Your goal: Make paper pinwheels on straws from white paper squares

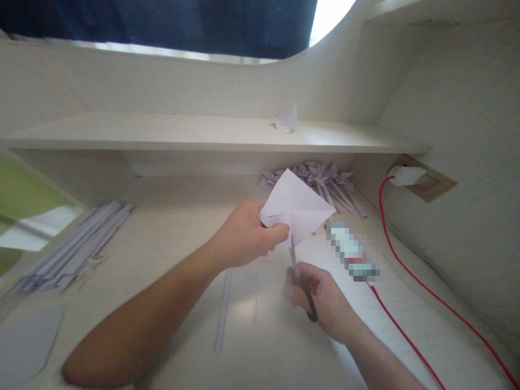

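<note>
Above the middle of the pale tabletop [174, 222], I have the left hand [255, 235] with its fingers pinching a creased white paper square [303, 203], while the right hand [314, 290] has its fingers wrapped around black-handled scissors [312, 309], blades at the paper's lower corner. Near the tabletop's back edge, right of centre, I see piled paper pinwheels [319, 173]; rolled paper sticks [81, 244] lie beside its left edge.

Bare hands [247, 235], forearms [158, 303] (left apparently to elbow [85, 363])
</note>
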{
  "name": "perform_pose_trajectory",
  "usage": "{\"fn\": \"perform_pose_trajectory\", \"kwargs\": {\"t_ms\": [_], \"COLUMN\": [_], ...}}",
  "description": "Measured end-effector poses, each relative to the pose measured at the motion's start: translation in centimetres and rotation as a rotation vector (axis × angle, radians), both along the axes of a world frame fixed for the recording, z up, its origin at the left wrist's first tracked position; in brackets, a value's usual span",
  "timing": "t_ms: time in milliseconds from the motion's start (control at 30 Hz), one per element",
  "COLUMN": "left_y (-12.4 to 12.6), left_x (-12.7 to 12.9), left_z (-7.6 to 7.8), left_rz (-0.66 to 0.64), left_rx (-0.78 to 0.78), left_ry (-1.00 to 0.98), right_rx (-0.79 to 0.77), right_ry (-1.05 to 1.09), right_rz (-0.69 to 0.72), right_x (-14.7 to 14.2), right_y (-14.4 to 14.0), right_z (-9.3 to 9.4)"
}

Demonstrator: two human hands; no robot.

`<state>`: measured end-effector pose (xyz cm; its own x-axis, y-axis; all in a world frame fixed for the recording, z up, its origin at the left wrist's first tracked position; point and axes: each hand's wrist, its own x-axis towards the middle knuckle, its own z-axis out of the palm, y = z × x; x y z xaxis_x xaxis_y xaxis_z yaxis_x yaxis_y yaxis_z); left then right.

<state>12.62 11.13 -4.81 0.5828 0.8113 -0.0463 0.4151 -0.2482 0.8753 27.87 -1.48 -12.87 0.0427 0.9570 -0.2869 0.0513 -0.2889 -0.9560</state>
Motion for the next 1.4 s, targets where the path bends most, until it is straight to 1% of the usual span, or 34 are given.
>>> {"fn": "perform_pose_trajectory", "kwargs": {"t_ms": [200,467,600,733,867,1400], "left_y": [-0.02,-0.18,-0.13,0.07,0.2,0.07], "left_x": [-0.15,0.0,0.02,-0.05,0.02,-0.06], "left_z": [-0.15,0.07,-0.17,-0.51,-0.53,-0.4], "left_rz": [0.003,-0.011,-0.017,-0.02,-0.027,-0.033], "left_rx": [-0.006,-0.031,-0.044,-0.05,-0.06,-0.054], "left_ry": [-0.001,-0.011,-0.024,-0.043,-0.07,-0.042], "right_rx": [-0.006,0.0,0.022,0.006,0.002,-0.004], "right_ry": [-0.016,-0.023,-0.002,0.001,-0.009,-0.002], "right_rz": [-0.021,-0.023,-0.021,-0.03,-0.024,-0.025], "right_x": [-0.04,-0.08,-0.13,-0.13,-0.03,-0.11], "right_y": [0.04,-0.04,0.06,0.04,-0.02,0.05], "right_z": [0.3,0.58,0.63,0.67,0.58,0.63]}}
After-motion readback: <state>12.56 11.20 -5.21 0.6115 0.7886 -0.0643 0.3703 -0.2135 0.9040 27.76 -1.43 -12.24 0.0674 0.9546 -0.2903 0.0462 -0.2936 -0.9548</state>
